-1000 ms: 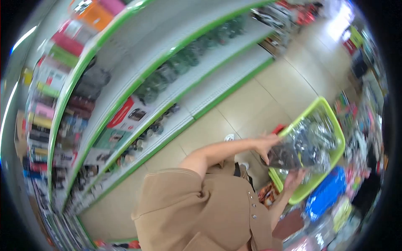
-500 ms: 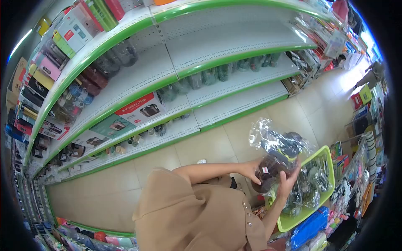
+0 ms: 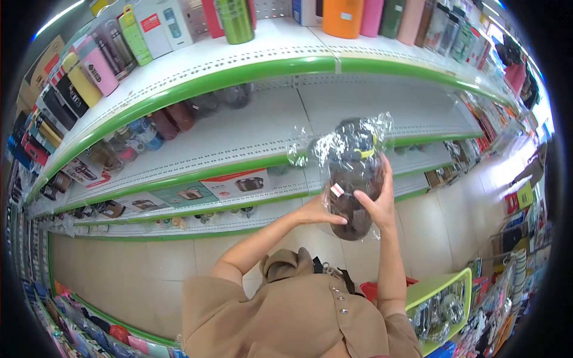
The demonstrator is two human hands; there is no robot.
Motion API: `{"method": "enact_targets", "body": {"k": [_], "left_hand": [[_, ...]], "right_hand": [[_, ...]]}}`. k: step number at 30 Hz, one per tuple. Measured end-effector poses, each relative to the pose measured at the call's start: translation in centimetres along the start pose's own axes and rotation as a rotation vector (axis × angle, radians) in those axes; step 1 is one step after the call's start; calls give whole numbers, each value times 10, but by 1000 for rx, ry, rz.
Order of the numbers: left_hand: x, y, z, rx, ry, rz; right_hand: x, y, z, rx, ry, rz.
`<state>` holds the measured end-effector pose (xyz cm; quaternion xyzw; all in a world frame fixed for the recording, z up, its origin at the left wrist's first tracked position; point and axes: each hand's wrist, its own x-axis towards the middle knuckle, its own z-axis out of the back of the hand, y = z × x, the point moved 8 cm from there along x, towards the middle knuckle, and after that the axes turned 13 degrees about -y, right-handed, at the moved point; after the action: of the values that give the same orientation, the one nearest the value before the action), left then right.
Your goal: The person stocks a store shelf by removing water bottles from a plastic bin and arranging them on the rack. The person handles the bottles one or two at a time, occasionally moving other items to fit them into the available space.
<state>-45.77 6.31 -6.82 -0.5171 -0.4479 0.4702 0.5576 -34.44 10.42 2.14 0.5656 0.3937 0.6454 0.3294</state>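
Between my two hands is a large dark, see-through bottle (image 3: 353, 206), tilted slightly and wrapped in clear plastic. It has a dark lid with a yellow strip and a small red-and-white label. My left hand (image 3: 319, 212) grips its lower left side, thumb across the front. On the right side, my right hand (image 3: 382, 200) is closed round it with the thumb pressed on the front. The bottle is in front of the shelf unit, above the floor. Other dark bottles (image 3: 179, 114) stand on the second shelf to the left.
The top shelf's green edge (image 3: 209, 89) carries bottles such as an orange one (image 3: 343, 18) and a green one (image 3: 234, 21). Boxed pots (image 3: 236, 185) sit on a lower shelf. At lower right is a lime-green basket (image 3: 464, 292) with plastic-wrapped items. Goods hang along the right.
Both hands have lifted the bottle up and away from the basket, toward the shelves. The view has turned right, so the basket now shows at the lower right.
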Motion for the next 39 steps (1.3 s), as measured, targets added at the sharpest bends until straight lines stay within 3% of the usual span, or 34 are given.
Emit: {"method": "enact_targets", "body": {"k": [3,6,9,14,16,18,20,22,23,30,39], "left_hand": [[15,-16,50,40,-118,-71],[31,-25,93,-51,-200,22],[49,-33,128,-4,-281,0],[85,-48,174,37,-343,-6],[99,-60,188,22,-376,-23],[119,-55,210,196,-422,-4],[138,-37,231,172,-374,42],[141,-38,247,494,-409,185],[149,-1,280,-14,-624,56],[135,7,318,-103,-752,-24],[126,25,321,-167,-690,-133]], "right_hand": [[41,-10,-39,15,42,35],[81,-32,-69,-7,70,51],[112,-44,-101,125,94,-92],[167,-60,-135,262,104,-57],[187,-69,-147,136,209,-139],[211,-113,-156,54,176,-71],[226,-157,-166,-322,215,200],[215,-200,-179,-881,-71,1264],[221,-201,-185,-865,-56,1279],[230,-204,-193,-678,-20,1186],[245,-196,-175,-629,-124,954]]}}
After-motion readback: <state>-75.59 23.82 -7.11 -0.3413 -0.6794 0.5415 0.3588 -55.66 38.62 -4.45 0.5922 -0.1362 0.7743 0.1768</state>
